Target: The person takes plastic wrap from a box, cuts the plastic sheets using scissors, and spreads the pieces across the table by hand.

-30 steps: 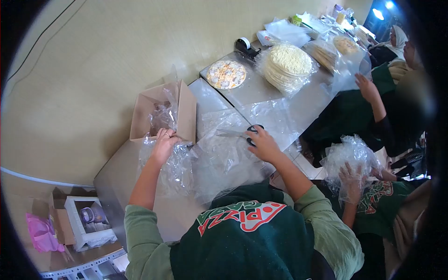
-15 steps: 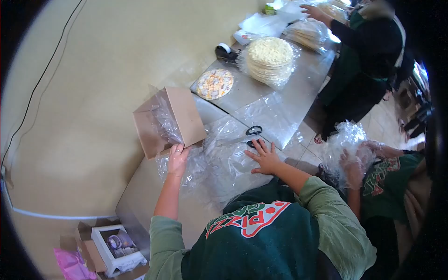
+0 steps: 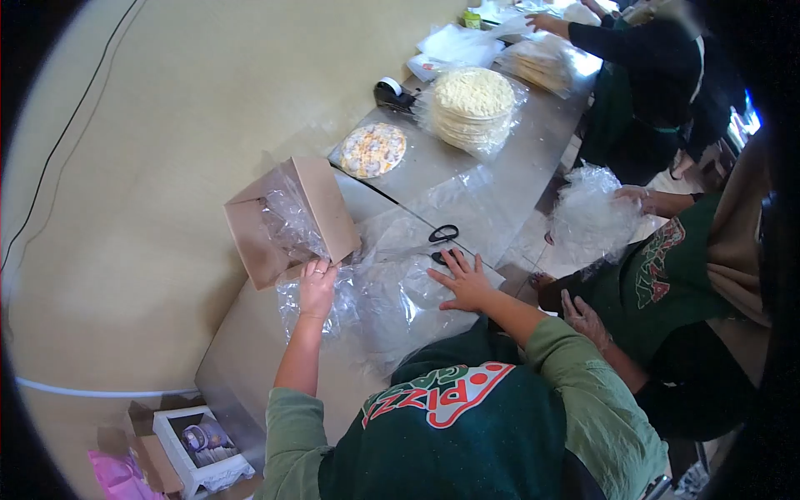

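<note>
A cardboard box (image 3: 335,208) lies tilted on the table with clear plastic inside. My left hand (image 3: 317,287) is closed at the box's lower edge, over crumpled clear plastic (image 3: 292,302); what its fingers pinch is too small to make out. My right hand (image 3: 467,283) lies with spread fingers on flat clear plastic sheets (image 3: 392,292). Just beyond its fingertips, black-handled scissors (image 3: 444,233) rest on the plastic, partly covered by the hand.
A topped pizza (image 3: 373,151), a tape dispenser (image 3: 393,95) and a stack of bagged pizzas (image 3: 473,108) stand further along the table (image 3: 533,158). To the right, a co-worker's gloved hand (image 3: 635,197) holds clear plastic. Another person reaches over the table's far end.
My right hand has let go of the scissors and now lies flat on the plastic. The box has tilted. The near co-worker's hands have moved apart.
</note>
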Tool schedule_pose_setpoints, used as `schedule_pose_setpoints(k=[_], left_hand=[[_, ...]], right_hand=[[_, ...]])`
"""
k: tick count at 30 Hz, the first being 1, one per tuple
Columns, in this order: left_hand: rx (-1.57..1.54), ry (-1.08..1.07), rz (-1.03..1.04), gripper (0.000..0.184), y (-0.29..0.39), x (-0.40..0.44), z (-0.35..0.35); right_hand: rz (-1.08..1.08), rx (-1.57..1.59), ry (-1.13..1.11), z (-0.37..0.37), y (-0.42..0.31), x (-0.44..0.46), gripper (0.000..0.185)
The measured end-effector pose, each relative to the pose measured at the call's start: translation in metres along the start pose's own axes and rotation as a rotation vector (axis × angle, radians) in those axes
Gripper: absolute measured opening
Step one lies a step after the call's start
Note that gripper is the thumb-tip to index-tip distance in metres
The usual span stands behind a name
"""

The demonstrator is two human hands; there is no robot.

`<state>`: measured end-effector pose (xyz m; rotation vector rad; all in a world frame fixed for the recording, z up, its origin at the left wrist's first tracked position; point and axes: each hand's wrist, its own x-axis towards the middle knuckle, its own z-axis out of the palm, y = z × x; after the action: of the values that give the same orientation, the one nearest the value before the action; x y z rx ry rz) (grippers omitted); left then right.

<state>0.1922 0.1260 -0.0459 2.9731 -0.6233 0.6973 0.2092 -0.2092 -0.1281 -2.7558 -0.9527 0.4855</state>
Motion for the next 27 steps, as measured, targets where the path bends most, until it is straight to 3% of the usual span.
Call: schedule_pose_setpoints(k=[5,8,14,20,23,27], left_hand=[[-0.006,0.091,-0.082,0.023,-0.007,-0.007,-0.002],[-0.018,0.184,-0.112,0.037,-0.006,-0.004,-0.004],[-0.003,0.167,-0.144,0.027,-0.009,-0.009,-0.003],[-0.053,0.181,-0.159,0.036,-0.003,-0.004,-0.007],[-0.005,0.179,-0.177,0.029,-0.004,-0.003,-0.002],[-0.011,0.197,-0.162,0.028,-0.006,-0.002,-0.001]], right_hand=[[0.021,0.012,-0.020,-0.006,-0.008,-0.004,0.088],[0.028,-0.002,-0.067,-0.006,-0.007,-0.001,0.089],[0.019,-0.003,-0.031,-0.004,-0.007,0.000,0.088],[0.025,-0.011,-0.052,-0.008,-0.007,0.000,0.091],[0.004,0.045,-0.021,-0.011,-0.006,-0.002,0.085],[0.076,0.007,-0.170,-0.054,-0.019,0.011,0.067]])
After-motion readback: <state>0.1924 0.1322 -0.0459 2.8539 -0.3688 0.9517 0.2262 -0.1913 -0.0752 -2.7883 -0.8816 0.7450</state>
